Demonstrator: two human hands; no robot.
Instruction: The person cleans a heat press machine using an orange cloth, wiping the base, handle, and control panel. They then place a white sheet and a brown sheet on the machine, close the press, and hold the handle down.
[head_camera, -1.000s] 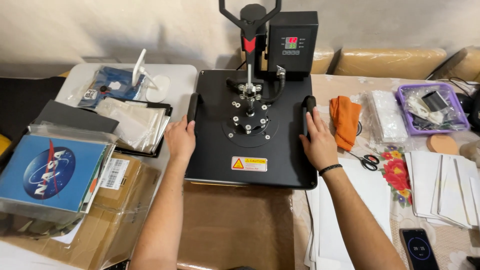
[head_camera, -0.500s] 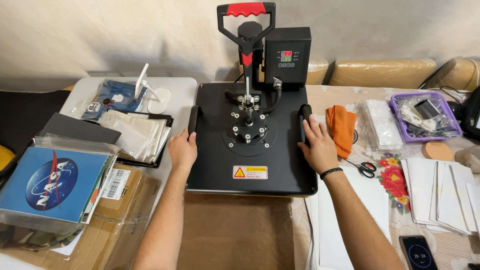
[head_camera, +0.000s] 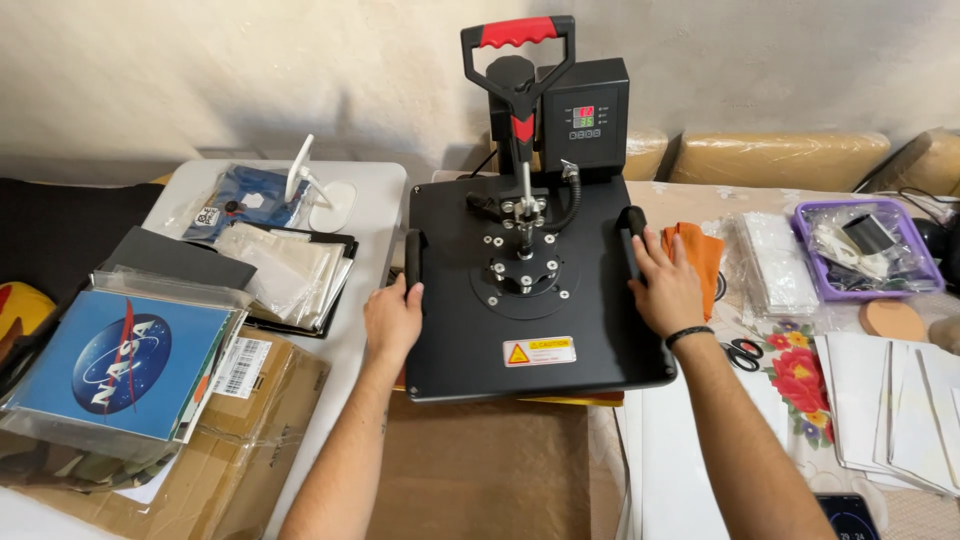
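Gripping both side handles: left hand (head_camera: 392, 318) wraps the left grip (head_camera: 412, 258), right hand (head_camera: 668, 288) lies fingers-forward along the right grip (head_camera: 633, 240). Heat press platen (head_camera: 530, 290) sits square between them, equally near both, lever handle (head_camera: 518, 35) upright at the far side.
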